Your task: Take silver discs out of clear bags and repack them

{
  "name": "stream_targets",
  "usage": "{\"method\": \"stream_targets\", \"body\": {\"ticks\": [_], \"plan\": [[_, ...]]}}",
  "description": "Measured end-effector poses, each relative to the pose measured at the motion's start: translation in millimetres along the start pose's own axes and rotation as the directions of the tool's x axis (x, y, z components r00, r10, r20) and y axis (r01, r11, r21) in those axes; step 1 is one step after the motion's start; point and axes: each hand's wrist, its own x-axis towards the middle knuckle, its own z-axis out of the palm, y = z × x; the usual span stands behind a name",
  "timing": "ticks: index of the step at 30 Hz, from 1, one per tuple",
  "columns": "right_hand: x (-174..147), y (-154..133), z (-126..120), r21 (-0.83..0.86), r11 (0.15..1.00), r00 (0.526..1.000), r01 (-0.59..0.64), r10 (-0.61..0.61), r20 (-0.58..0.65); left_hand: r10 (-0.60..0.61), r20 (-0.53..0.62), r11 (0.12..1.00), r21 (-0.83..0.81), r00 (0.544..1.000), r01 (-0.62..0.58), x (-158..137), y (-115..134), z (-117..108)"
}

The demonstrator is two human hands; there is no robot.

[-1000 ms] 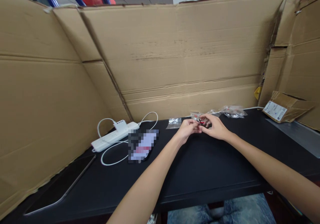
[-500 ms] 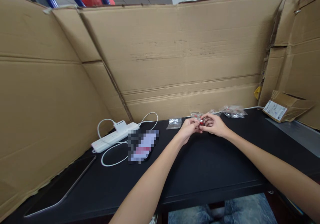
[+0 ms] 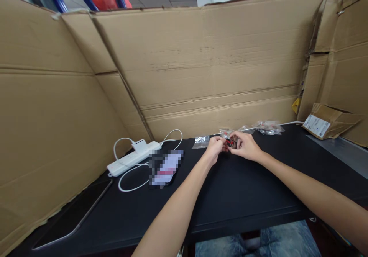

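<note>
Above the far part of the black table (image 3: 244,188), both hands work close together. My right hand (image 3: 246,146) is closed around a small round object (image 3: 233,142) with a red middle and a dark, shiny rim; its exact kind is unclear. My left hand (image 3: 216,148) pinches a tiny red and dark piece (image 3: 227,141) just left of it; fingers cover most of that piece. Behind the hands lie clear plastic bags with small red bits, one bag (image 3: 225,133) right behind the fingertips. A flat clear bag (image 3: 200,142) rests left of my left hand.
On the left are a white power strip (image 3: 133,159) with cables, a blurred-out phone (image 3: 166,169) and a dark tablet (image 3: 73,215). More plastic bags (image 3: 268,127) lie at the back right, near an open cardboard box (image 3: 330,122). Tall cardboard walls (image 3: 207,58) enclose the table.
My hands have moved slightly apart. The round object in my right hand now turns its red middle into view, and the red and dark piece shows between the fingertips.
</note>
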Motion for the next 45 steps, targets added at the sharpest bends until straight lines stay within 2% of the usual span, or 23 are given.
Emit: {"method": "stream_targets", "body": {"ticks": [4, 12, 17, 21, 28, 31, 34, 36, 40, 43, 45], "plan": [[-2.1, 1.4, -3.1, -0.048, 0.998, 0.999, 0.039, -0.037, 0.04, -0.023, 0.051, 1.0, 0.018, 0.998, 0.022, -5.2, 0.0, 0.3], [-4.1, 7.0, -7.1, -0.066, 0.997, 0.993, 0.038, -0.03, 0.118, -0.054, 0.089, 0.992, 0.118, 0.995, 0.043, -8.2, 0.3, -1.0], [-3.5, 7.2, -7.3, -0.213, 0.976, 0.996, 0.05, -0.032, 0.089, -0.05, 0.013, 0.969, 0.244, 0.999, 0.045, -5.1, -1.4, -6.2], [-3.9, 7.1, -6.3, -0.3, 0.949, 0.99, 0.098, -0.064, 0.124, -0.039, -0.054, 0.938, 0.342, 0.998, 0.055, -4.0, -3.6, -10.0], [-6.2, 10.4, -0.4, -0.381, 0.917, 0.984, 0.119, -0.056, 0.172, 0.082, -0.107, 0.884, 0.466, 0.991, -0.023, -4.5, -3.4, -8.0], [-6.5, 10.4, 0.9, -0.404, 0.908, 0.983, 0.111, -0.041, 0.178, 0.169, -0.063, 0.822, 0.56, 0.984, -0.105, -6.7, -2.4, -4.7], [-4.8, 8.0, -2.5, -0.411, 0.905, 0.981, 0.114, -0.037, 0.19, 0.245, 0.031, 0.67, 0.717, 0.969, -0.192, -9.1, -2.0, -3.4], [-2.0, 7.0, -9.2, -0.388, 0.917, 0.985, 0.091, -0.026, 0.171, 0.233, 0.057, 0.61, 0.769, 0.971, -0.192, -10.2, -1.8, -3.6], [5.4, 17.5, -33.4, -0.302, 0.953, 0.981, -0.013, 0.072, 0.182, 0.224, 0.051, 0.595, 0.784, 0.973, -0.178, -11.5, -0.7, -3.8], [8.0, 37.3, -53.4, -0.343, 0.928, 0.976, -0.147, 0.192, 0.102, 0.228, 0.054, 0.591, 0.786, 0.972, -0.183, -12.8, 0.6, -3.1], [7.4, 51.3, -62.7, -0.364, 0.908, 0.954, -0.208, 0.27, 0.128, 0.224, 0.054, 0.582, 0.794, 0.973, -0.178, -14.0, 1.1, -2.6]]}}
